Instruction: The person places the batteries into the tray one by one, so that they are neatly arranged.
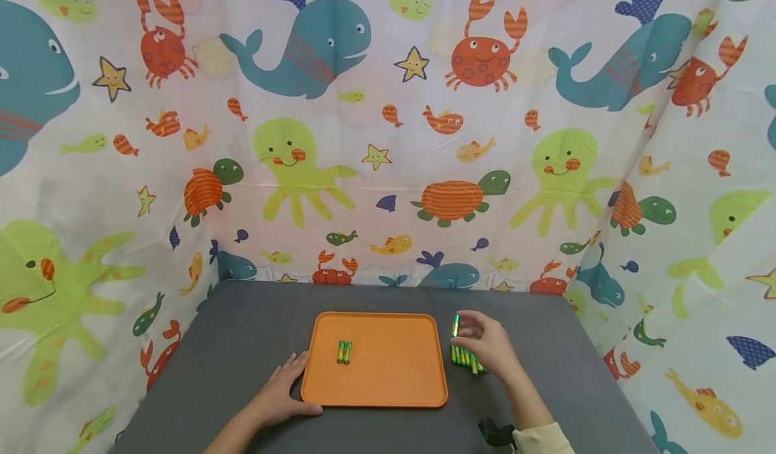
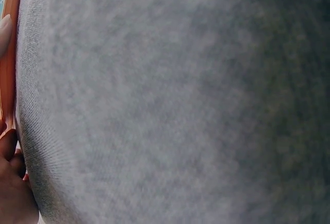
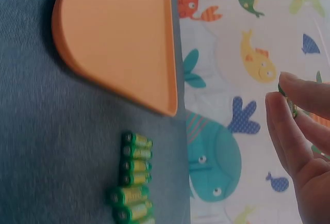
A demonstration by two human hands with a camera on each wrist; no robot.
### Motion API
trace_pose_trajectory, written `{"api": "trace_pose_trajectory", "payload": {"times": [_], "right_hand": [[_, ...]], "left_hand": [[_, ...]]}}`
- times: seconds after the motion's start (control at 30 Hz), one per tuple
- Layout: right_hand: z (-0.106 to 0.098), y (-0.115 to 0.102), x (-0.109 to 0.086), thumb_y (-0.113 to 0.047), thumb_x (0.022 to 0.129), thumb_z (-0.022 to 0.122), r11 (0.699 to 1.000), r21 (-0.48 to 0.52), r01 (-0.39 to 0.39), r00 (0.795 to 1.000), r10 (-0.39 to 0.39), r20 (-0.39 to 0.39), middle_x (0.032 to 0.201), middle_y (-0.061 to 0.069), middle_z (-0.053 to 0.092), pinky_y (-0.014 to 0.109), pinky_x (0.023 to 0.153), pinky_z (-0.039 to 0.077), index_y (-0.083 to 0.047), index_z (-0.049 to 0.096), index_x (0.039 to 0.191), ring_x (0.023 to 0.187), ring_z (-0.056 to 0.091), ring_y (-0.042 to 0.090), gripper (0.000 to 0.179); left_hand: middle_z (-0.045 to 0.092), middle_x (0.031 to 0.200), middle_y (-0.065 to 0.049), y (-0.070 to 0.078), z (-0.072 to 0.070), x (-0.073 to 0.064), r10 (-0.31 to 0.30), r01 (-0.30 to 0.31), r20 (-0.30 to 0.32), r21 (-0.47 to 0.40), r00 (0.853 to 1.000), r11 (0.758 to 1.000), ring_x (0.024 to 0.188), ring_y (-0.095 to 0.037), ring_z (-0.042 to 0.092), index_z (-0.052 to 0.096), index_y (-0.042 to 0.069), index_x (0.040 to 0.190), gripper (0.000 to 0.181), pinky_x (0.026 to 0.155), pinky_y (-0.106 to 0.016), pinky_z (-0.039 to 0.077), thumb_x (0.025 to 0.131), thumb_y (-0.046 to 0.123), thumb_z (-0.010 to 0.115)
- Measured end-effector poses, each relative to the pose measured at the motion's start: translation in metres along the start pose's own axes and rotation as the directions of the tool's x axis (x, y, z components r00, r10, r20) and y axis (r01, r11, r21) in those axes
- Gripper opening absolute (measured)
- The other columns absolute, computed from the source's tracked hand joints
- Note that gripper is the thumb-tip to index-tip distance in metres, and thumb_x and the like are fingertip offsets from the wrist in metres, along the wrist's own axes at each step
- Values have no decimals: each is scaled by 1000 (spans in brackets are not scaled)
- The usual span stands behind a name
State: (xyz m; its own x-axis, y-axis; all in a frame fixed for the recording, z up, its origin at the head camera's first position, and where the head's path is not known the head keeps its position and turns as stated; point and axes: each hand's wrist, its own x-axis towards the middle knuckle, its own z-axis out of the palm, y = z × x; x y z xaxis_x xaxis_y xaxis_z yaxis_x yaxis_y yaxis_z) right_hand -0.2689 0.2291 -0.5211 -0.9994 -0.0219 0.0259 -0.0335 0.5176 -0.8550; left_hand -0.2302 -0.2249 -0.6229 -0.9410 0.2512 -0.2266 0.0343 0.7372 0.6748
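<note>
An orange tray [image 1: 388,390] lies on the grey table. Two green batteries [image 1: 344,351] stand side by side in its left half. My left hand [image 1: 279,390] rests at the tray's lower left corner, fingers along the left side and thumb by the front rim. In the left wrist view, the thumb [image 2: 5,34] touches the orange rim. Right of the tray, my right hand [image 1: 488,343] pinches one green battery [image 1: 456,325] between thumb and fingers, above a row of similar batteries [image 3: 136,165]. The held battery is mostly hidden by fingers in the right wrist view.
Around the grey table [image 1: 218,346] hangs a white curtain [image 1: 364,117] printed with sea animals. A dark object [image 1: 496,432], its kind unclear, shows beside the right sleeve [image 1: 542,439]. Several batteries lie close to the tray's right side.
</note>
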Motion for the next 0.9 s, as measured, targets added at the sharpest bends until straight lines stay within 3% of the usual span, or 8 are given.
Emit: {"api": "trace_pose_trajectory", "payload": {"times": [0.2,0.57,0.9], "right_hand": [[18,-10,2,-8,82,83,999,3,34,999,-34,19,111,6,72,33,77,61,-10,67,128,91,70,15,49],[47,-17,7,-5,80,84,997,3,82,994,-82,68,109,7,72,32,74,61,-7,67,127,88,69,16,51],[76,-12,11,-9,86,80,989,65,130,971,-140,192,116,14,68,32,75,61,-7,63,132,97,69,25,50]], "left_hand": [[25,167,-12,0,0,-1,17,-17,-9,-4,1000,1000,155,-40,13,24,12,162,121,121,-66,6,70,62,85],[26,167,-12,0,-1,-1,26,-26,0,-10,1000,1000,155,-41,13,24,10,162,121,121,-66,6,70,61,85],[26,166,-14,-3,1,-3,30,-31,-7,-16,1000,999,155,-42,14,25,9,161,121,121,-67,7,70,60,86]]}}
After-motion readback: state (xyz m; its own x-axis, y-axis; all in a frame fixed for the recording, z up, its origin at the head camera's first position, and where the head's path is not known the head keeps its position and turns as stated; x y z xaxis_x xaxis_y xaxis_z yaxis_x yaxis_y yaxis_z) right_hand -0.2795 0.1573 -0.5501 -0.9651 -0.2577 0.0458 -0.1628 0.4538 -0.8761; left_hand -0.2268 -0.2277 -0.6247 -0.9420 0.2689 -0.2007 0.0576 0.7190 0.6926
